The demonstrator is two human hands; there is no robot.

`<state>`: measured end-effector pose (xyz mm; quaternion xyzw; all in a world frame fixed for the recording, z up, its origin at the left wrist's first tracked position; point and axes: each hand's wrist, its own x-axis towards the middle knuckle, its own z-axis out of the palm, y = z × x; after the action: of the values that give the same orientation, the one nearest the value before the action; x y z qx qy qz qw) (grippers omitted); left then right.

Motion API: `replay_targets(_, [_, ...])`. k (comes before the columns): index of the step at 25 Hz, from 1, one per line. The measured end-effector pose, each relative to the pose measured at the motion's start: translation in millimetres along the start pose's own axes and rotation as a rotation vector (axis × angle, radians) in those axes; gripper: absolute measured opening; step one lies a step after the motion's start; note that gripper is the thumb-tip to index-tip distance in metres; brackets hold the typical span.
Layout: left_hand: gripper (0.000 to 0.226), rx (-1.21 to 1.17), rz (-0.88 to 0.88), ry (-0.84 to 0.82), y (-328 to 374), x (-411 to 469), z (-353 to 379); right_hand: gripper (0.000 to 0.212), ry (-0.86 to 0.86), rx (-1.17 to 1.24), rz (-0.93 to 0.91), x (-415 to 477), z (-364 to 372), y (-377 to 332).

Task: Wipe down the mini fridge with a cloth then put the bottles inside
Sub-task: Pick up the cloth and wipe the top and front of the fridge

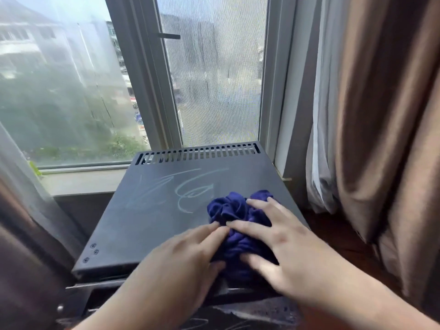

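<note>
While your forearms hide much of the mini fridge's (152, 217) front, its inside out of view, your left hand (183, 256) and right hand (281, 236) press flat, fingers straight and gripping nothing, on the bunched purple cloth (235, 210) beneath them on its top, with pale scribbles (183, 194) just beyond your left fingertips.

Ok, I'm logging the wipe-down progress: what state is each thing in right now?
mini fridge: top bears pale scribble marks, not yet wiped off
cloth: bunched up on the fridge top, near its front right
left hand: rests flat on the cloth
right hand: spread, presses on the cloth
curtain: drawn aside
</note>
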<state>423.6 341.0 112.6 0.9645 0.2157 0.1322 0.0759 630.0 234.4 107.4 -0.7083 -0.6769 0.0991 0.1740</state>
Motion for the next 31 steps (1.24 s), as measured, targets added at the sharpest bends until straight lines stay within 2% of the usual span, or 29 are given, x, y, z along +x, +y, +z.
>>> replay_targets(3, [0.052,-0.014,-0.043,0.071,-10,-12,2,0.057,-0.022,0.01,-0.021,12,1,-12])
replay_targets(7, [0.048,-0.027,-0.154,0.1,-50,14,-4,0.052,-0.017,0.038,-0.086,82,-2,-16])
replay_targets(11, [0.045,0.031,-0.329,0.04,-113,43,-20,0.054,-0.022,-0.058,-0.046,167,17,-36])
replay_targets(13, [0.043,0.015,-0.362,0.041,-127,43,-27,0.055,-0.044,-0.145,-0.018,184,22,-52])
replay_targets(17, [0.051,-0.108,-0.306,0.11,-108,-13,-32,0.054,-0.052,-0.06,-0.102,137,26,-68])
replay_targets(20, [0.056,-0.168,-0.256,0.119,-93,-72,-34,0.066,-0.077,-0.045,-0.144,87,35,-87])
replay_targets(23, [0.051,-0.2,-0.314,0.225,-98,-101,-42,0.065,-0.054,-0.072,-0.115,96,47,-105])
replay_targets(26, [0.043,-0.264,-0.39,0.378,-116,-112,-49,0.064,-0.051,-0.053,-0.236,140,64,-133])
replay_targets(28, [0.035,-0.388,-0.49,0.47,-137,-120,-44,0.066,-0.086,-0.069,-0.247,182,80,-147])
replay_targets(31, [0.031,-0.592,-0.643,0.486,-158,-124,-29,0.061,-0.042,-0.093,-0.186,238,84,-151])
